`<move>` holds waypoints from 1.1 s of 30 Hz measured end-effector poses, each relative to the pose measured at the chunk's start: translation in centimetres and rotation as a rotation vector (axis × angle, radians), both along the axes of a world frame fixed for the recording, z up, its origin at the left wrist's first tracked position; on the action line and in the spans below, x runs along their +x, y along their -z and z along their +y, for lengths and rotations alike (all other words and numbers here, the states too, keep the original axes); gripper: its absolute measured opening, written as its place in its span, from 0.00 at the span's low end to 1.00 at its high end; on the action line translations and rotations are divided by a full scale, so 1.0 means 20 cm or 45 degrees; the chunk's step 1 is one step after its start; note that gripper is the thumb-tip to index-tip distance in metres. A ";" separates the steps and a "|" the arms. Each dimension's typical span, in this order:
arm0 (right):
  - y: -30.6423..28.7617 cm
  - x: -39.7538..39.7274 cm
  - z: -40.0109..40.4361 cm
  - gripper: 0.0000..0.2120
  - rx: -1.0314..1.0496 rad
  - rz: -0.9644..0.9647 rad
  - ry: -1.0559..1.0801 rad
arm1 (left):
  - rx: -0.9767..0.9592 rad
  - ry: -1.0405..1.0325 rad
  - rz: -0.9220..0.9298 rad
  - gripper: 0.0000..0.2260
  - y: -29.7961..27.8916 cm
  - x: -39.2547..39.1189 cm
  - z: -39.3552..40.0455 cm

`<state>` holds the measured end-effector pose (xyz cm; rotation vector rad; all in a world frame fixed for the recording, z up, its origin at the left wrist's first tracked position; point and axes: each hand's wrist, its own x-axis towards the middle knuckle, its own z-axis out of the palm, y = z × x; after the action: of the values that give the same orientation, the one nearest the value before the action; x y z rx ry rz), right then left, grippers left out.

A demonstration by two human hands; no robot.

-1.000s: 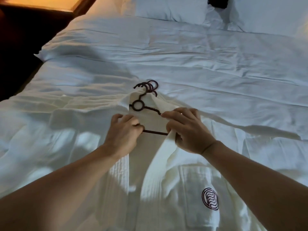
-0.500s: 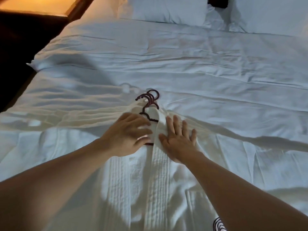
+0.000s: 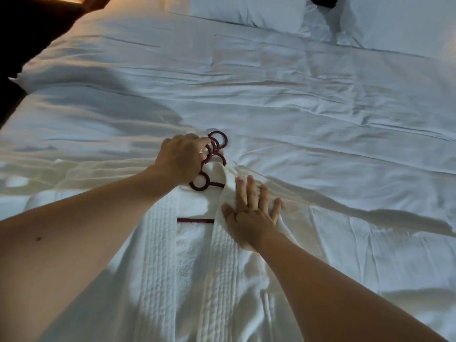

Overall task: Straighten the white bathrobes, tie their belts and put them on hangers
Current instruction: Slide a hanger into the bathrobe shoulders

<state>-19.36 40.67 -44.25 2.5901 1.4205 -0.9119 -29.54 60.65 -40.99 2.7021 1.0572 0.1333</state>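
Observation:
A white bathrobe (image 3: 187,280) lies front-up on the bed, its ribbed lapels running toward me. A dark maroon hanger (image 3: 201,181) sits inside its collar; the hook and rings poke out beyond the neck, and the crossbar shows between the lapels. My left hand (image 3: 181,160) grips the hanger's hook and neck above the collar. My right hand (image 3: 251,213) lies flat with straight fingers on the robe's right lapel and shoulder, pressing the cloth down. The belt is not visible.
The white bed sheet (image 3: 296,107) is wrinkled and spreads far ahead and to the right. Two white pillows (image 3: 249,8) lie at the head of the bed. The bed's left edge (image 3: 22,77) drops to a dark floor, and a lit wooden surface is at top left.
My left hand moved up from the lapel onto the hanger's hook and gripped it. My right hand flattened from gripping the lapel and now presses the robe's right shoulder.

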 end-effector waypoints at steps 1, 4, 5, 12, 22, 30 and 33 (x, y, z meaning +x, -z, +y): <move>0.00 0.00 0.00 0.33 0.005 -0.001 -0.003 | -0.006 -0.019 0.021 0.17 0.00 -0.01 -0.01; 0.00 0.00 -0.01 0.33 0.018 -0.003 -0.015 | -0.101 -0.011 0.173 0.21 0.02 -0.02 -0.01; 0.00 0.00 -0.01 0.33 0.019 -0.003 -0.014 | -0.107 0.002 0.215 0.22 0.01 -0.02 0.00; 0.00 0.00 -0.02 0.33 0.077 -0.015 -0.024 | -0.180 0.100 0.345 0.28 -0.04 0.00 0.03; -0.14 0.06 -0.09 0.35 0.394 0.111 -0.041 | -0.456 0.057 -0.120 0.12 -0.30 -0.09 -0.05; -0.56 -0.09 -0.17 0.30 0.741 0.136 -0.051 | -0.363 0.376 -0.027 0.10 -0.71 -0.28 -0.33; -0.73 -0.16 -0.20 0.29 0.716 0.065 -0.173 | -0.128 0.454 -0.082 0.06 -0.88 -0.41 -0.46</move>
<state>-22.54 36.60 -29.66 2.7900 2.0931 -0.6320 -37.75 51.50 -23.48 2.7216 0.5357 0.1001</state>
